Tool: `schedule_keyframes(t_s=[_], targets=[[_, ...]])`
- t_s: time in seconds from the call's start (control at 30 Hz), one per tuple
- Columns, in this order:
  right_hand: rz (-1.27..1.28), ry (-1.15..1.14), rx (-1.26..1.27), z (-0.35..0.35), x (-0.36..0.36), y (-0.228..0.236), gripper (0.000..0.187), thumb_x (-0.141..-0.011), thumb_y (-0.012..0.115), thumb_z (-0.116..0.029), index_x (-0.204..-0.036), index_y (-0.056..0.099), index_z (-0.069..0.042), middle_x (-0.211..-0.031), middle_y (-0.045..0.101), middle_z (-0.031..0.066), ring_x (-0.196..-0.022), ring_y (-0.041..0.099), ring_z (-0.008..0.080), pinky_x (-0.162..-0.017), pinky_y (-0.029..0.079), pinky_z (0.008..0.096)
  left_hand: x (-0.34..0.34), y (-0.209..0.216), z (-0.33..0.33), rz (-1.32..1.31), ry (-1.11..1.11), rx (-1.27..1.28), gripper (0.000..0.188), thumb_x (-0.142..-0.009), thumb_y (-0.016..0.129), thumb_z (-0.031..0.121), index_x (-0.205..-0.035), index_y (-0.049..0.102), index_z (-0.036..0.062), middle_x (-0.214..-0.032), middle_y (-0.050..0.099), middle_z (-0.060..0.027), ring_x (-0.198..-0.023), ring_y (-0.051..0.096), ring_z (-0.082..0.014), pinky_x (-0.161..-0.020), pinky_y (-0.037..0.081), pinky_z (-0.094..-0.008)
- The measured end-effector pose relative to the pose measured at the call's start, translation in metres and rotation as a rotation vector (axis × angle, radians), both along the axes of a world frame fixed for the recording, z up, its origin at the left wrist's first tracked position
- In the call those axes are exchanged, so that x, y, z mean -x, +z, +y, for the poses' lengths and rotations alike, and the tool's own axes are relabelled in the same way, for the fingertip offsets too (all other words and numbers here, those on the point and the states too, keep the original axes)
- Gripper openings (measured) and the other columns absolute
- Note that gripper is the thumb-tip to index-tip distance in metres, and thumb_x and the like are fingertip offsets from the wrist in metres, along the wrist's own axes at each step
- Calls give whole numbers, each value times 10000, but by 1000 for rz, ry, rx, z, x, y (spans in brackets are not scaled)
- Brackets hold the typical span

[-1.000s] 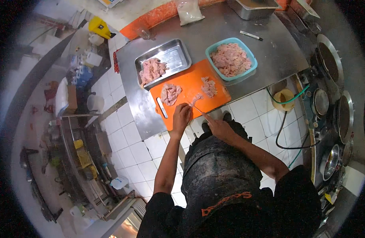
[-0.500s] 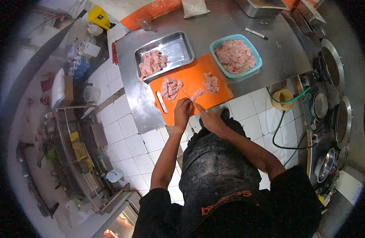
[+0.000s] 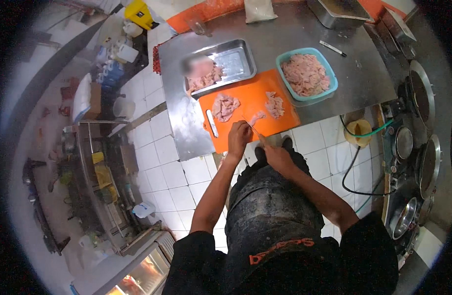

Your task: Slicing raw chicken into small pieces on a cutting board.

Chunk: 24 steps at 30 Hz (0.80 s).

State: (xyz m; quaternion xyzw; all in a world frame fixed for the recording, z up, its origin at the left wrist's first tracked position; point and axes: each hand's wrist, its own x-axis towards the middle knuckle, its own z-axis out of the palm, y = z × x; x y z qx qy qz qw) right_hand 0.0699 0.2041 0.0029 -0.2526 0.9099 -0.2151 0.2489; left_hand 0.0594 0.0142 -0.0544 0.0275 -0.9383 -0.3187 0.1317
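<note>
My right hand [image 3: 276,157] is wrapped round the handle of a knife [image 3: 253,129], its thin blade slanting over the near part of an orange cutting board [image 3: 280,125]. Just left of the blade, my left hand [image 3: 240,133] has its fingers pinched together at the board; whatever they hold is hidden. A small strip of raw pale pink meat [image 3: 257,117] lies right beside the blade. On the board there is also a larger heap of meat [image 3: 225,107] at left and a pile of cut pieces [image 3: 274,104] at right.
Behind the board are a steel tray [image 3: 241,59] with more meat and a turquoise tub [image 3: 332,84] full of cut meat. A marker [image 3: 332,48] and a bag [image 3: 260,11] lie farther back on the steel table [image 3: 186,132]. Pans [image 3: 430,164] stand at right; a rack [image 3: 90,147] is at left.
The whole view has shifted, so the table and board appear farther right. Both hands stay at the board's near edge, the knife still in my right hand; the meat piles look much the same.
</note>
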Motion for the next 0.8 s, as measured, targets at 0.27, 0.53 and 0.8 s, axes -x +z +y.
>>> schedule_keyframes(t_s=[0.27,0.53,0.8], targets=[[-82,11,50,32,19,23,672,-904,444,-104,-1503,145,-172,-847,645,234,-742,646,407,-657,514,503,-15,-55,-27,-47,179,-734,241,-758,694,60,-981,618,9,-944,611,-140,-881,591,-314,-767,493,-374],[-79,-211,303,78,41,3,525,-973,461,-248,-1466,296,-176,-1255,562,232,-1031,619,394,-882,496,439,-3,46,-4,-120,27,-287,143,-781,691,79,-887,653,-7,-932,601,-157,-822,606,-305,-718,487,-377],[79,-286,282,92,48,12,517,-965,485,-269,-1448,338,-159,-1329,520,206,-1201,516,380,-955,454,404,63,75,24,-34,-101,-972,282,-769,681,153,-1026,694,39,-1038,623,-131,-911,628,-330,-771,499,-412]])
